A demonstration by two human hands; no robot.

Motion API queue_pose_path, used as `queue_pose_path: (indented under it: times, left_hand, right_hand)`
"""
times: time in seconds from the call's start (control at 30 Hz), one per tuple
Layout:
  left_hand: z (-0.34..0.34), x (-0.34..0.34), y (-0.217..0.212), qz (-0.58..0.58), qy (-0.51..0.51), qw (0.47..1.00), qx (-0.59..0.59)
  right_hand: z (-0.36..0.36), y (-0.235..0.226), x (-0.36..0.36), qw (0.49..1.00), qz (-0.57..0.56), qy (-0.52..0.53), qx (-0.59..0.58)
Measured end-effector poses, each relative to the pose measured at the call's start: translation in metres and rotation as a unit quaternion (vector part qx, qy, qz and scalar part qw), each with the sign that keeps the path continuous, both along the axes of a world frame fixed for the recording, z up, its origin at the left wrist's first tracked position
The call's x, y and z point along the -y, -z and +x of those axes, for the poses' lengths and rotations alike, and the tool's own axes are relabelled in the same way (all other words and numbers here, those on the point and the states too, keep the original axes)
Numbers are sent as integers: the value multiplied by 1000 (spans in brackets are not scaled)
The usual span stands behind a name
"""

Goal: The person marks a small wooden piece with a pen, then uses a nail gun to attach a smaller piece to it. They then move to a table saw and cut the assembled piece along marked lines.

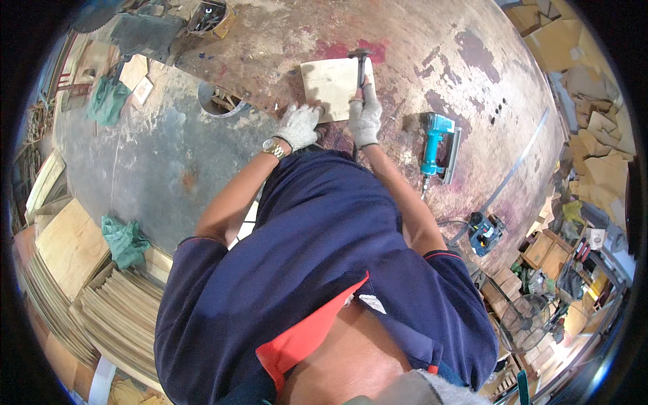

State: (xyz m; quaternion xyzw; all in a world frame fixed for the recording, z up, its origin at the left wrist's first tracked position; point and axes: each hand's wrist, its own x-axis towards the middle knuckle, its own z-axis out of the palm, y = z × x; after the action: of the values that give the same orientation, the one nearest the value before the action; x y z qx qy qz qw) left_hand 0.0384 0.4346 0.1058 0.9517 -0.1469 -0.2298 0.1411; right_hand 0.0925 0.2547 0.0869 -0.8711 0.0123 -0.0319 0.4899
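Observation:
A square, pale wooden panel (331, 84) lies flat on the worn table (260, 40) ahead of me. My right hand (365, 121), in a whitish knit glove, is closed around the handle of a hammer (362, 64). The dark hammer head points away from me, over the panel's far right corner. My left hand (298, 127), gloved too and with a wristwatch (274, 147) at the wrist, rests by the panel's near left corner, fingers somewhat apart. Whether it presses on the panel is hard to see. Right of my right hand lies a teal air nailer (435, 147).
A dark blue power tool (484, 233) sits near the table's right edge beside a long metal strip (516, 162). At the left are a round opening (219, 100) with scraps and a green cloth (108, 100). A box of tools (212, 18) stands far left; stacked boards (125, 314) stand near left.

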Motion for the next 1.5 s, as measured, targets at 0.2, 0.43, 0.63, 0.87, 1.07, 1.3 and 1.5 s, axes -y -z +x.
queue_pose_path:
  times: [0.2,0.43,0.63,0.87,1.07,1.3,1.5]
  left_hand:
    - [12,-6,-8,36,35,996,-67]
    - [9,-8,-12,-26,-3,998,-58]
    - [-6,2,-3,-2,12,1000,4]
    - [-34,14,9,29,45,996,70]
    - [-35,20,7,25,18,998,53]
    - [-32,20,10,44,27,999,-8]
    - [-35,16,8,12,20,998,65]
  right_hand:
    - [3,19,-16,992,-8,-107,-67]
    - [-15,29,-10,993,-40,-109,-30]
    - [-6,11,15,980,-78,-181,25]
    - [5,-49,9,970,-75,-229,-23]
    - [7,-57,1,906,-256,-330,-77]
    - [-26,-20,12,916,-265,-294,-70]
    - [-34,5,22,941,-176,-287,-25]
